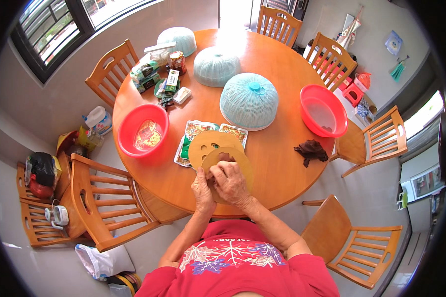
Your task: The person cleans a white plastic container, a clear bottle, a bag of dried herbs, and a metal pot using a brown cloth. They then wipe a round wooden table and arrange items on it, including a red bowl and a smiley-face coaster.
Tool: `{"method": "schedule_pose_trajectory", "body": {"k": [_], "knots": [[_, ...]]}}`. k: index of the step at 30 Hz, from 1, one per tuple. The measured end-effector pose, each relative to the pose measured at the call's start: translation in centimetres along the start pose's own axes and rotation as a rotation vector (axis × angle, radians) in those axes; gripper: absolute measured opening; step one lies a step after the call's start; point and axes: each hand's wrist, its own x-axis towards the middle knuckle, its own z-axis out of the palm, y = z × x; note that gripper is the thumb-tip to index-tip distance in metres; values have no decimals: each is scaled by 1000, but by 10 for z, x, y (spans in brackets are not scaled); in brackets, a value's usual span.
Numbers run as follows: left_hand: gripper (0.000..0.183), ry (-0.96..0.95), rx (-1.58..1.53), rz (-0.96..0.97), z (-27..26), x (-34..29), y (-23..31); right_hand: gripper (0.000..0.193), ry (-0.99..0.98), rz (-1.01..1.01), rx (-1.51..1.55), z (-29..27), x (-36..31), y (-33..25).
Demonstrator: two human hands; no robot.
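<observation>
Above the near edge of the table, my left hand [203, 191] grips the left rim of a flat, round tan disc [242, 173], its thumb pointing up. My right hand [230, 184] lies over the disc's face with bent fingers pressed together; what they pinch is hidden. A small brown patch [225, 156] shows just beyond those fingertips. Behind this disc, partly covered by it, is a second tan disc [208, 143] with cut-out holes. That one rests over colourful printed packets [195, 127] on the table.
The round wooden table [282, 163] carries a red basin [123, 129] at left and another red basin [344, 111] at right. A crumpled dark brown cloth [311, 151] lies at the right edge. Farther back stand light-blue mesh food covers [248, 106], a jar [178, 63] and small boxes. Wooden chairs [109, 198] surround it.
</observation>
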Motion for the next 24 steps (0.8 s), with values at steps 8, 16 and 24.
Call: {"method": "schedule_pose_trajectory", "body": {"k": [8, 16, 24], "knots": [[45, 92, 110, 52, -12, 2, 21, 34, -34, 382, -203, -19, -47, 68], [42, 16, -113, -3, -3, 8, 14, 19, 276, 1128, 1583, -48, -42, 53], [38, 161, 313, 117, -12, 14, 7, 24, 125, 974, 1075, -68, -16, 11]]}}
